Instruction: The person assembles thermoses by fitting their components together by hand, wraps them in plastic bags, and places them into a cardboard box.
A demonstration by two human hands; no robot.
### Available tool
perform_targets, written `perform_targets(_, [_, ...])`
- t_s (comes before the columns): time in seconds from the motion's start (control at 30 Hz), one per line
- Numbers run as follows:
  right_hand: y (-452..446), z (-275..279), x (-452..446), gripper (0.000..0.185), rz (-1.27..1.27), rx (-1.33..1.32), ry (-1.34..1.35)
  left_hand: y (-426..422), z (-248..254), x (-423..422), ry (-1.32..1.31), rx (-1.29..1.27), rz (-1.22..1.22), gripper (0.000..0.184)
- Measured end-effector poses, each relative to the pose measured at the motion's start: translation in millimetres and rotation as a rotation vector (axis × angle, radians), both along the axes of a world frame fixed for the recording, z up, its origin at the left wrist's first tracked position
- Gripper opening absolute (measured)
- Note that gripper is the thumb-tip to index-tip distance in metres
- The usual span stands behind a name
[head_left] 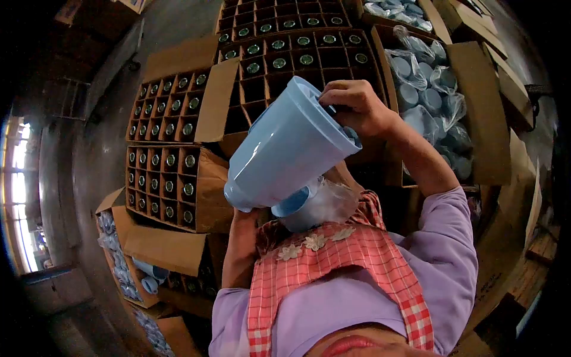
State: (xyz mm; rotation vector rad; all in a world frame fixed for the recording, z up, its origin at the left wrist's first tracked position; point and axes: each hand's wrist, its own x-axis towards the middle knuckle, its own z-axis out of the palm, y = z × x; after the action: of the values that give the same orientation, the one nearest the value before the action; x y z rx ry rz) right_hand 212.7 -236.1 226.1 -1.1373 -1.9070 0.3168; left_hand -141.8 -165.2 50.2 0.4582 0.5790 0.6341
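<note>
A large light-blue plastic vessel point(279, 149) is tilted in front of my chest, its wide rim toward the upper right. My right hand point(357, 106) is at that rim, fingers bent over the edge and partly inside. Most of my left hand point(253, 215) is hidden behind the vessel's narrow lower end; its fingers cannot be made out. Below the vessel, close to the red checked apron, is a second blue piece point(291, 203) with clear plastic wrap point(327, 205) around it.
Divided cartons point(163, 119) of upright pieces with shiny round tops stand at left and ahead point(291, 50). A carton point(482, 113) of bagged blue pieces point(431, 101) is at right. Lower left, another carton point(163, 247) has open flaps.
</note>
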Motion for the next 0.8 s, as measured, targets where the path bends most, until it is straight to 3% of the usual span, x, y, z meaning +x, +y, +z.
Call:
perform_targets(0.17, [8.2, -6.8, -3.5, 0.035, 0.004, -0.04, 0.034, -2.5, -1.0, 0.2, -0.048, -0.064, -0.005, 0.045])
perform_targets(0.2, [10.6, -6.1, -0.4, 0.031, 0.0, -0.175, 0.076, -2.4, 0.7, 0.7, -0.065, -0.08, -0.008, 0.045])
perform_targets(0.3, [17.9, -15.4, 5.4, 0.032, 0.089, -0.441, 0.779, -0.7, 7.0, 1.3, -0.136, -0.11, -0.03, 0.044])
perform_targets(0.37, [14.9, -18.6, -6.7, 0.058, 0.154, -0.333, 0.724, 0.7, 14.1, 4.6, -0.206, -0.174, -0.054, 0.044])
perform_targets(0.43, [14.4, -24.9, -36.6, 0.067, 0.01, -0.307, 0.79, -2.0, 36.0, 15.3, -0.047, -0.333, -0.003, 0.043])
perform_targets(0.47, [19.6, -35.1, -32.9, 0.072, 0.08, -0.347, 0.862, -3.7, 43.3, 19.3, 0.038, -0.411, 0.024, 0.042])
perform_targets(0.57, [20.4, -50.8, -35.3, 0.075, 0.127, -0.409, 0.976, -9.5, 36.5, 14.5, -0.042, -0.519, -0.034, 0.043])
perform_targets(0.67, [23.6, -59.5, -44.8, 0.071, 0.039, -0.289, 0.977, -12.3, 25.3, 7.5, -0.179, -0.45, -0.079, 0.047])
perform_targets(0.77, [30.1, -67.8, -40.7, 0.064, -0.011, -0.207, 0.99, -23.7, 35.1, 20.5, 0.077, -0.184, 0.167, 0.055])
perform_targets(0.8, [30.8, -69.2, -39.0, 0.061, -0.016, -0.188, 1.008, -24.9, 47.6, 20.3, 0.103, -0.066, 0.136, 0.059])
